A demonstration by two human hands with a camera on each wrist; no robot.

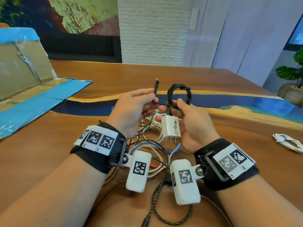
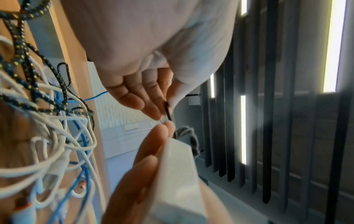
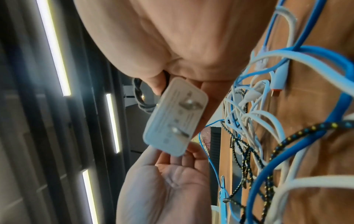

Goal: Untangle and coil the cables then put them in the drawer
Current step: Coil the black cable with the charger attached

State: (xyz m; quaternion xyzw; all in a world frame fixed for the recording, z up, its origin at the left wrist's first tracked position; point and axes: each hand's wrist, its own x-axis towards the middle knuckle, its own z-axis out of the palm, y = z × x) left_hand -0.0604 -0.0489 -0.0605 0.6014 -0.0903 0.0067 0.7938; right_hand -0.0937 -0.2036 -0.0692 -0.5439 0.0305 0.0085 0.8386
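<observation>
Two hands hold one black cable above the desk. It is thin and dark, gathered into a small loop of several turns, with a white charger hanging from it, prongs down. The right hand grips the loop and charger together, fingers curled round them. The left hand pinches the cable's loose end just below its plug, which points up. Below the hands a tangle of cables, white, blue and black-and-yellow braided, lies on the desk. A coiled white cable lies well apart to the right. The wrists and their cameras cover much of the tangle, so its strands cannot be followed. The right wrist view is blurred, and the lettering on the charger is unreadable.
</observation>
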